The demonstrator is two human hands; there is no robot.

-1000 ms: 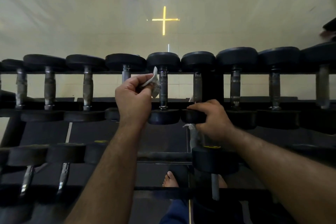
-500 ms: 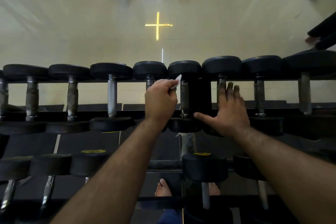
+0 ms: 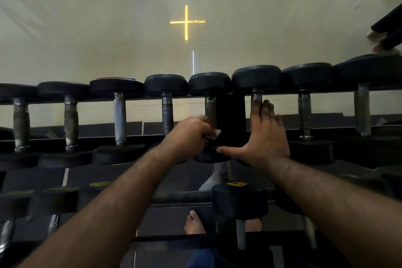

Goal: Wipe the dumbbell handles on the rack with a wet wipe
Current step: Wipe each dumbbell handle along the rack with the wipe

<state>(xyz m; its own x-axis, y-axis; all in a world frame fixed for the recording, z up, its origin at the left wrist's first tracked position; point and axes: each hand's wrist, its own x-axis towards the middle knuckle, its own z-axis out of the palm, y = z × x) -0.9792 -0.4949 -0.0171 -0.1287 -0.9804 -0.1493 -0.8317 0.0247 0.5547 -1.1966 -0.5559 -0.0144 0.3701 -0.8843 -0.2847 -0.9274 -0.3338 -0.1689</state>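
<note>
Wiping mid-rack: the left hand (image 3: 188,135) is clutching the wipe (image 3: 215,133) low on one handle (image 3: 210,109), the right hand (image 3: 264,135) is resting flat, fingers released; handles rightward likely are remaining.

black rack (image 3: 139,137) carries dumbbells (image 3: 119,115) in a row left and right of both hands, more below the forearms.

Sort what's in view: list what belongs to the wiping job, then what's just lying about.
Job:
wipe, pinched in the left hand
handle being wiped
right hand, flat on the next dumbbell
rack

Lying about:
yellow cross on the floor
bare foot
</note>
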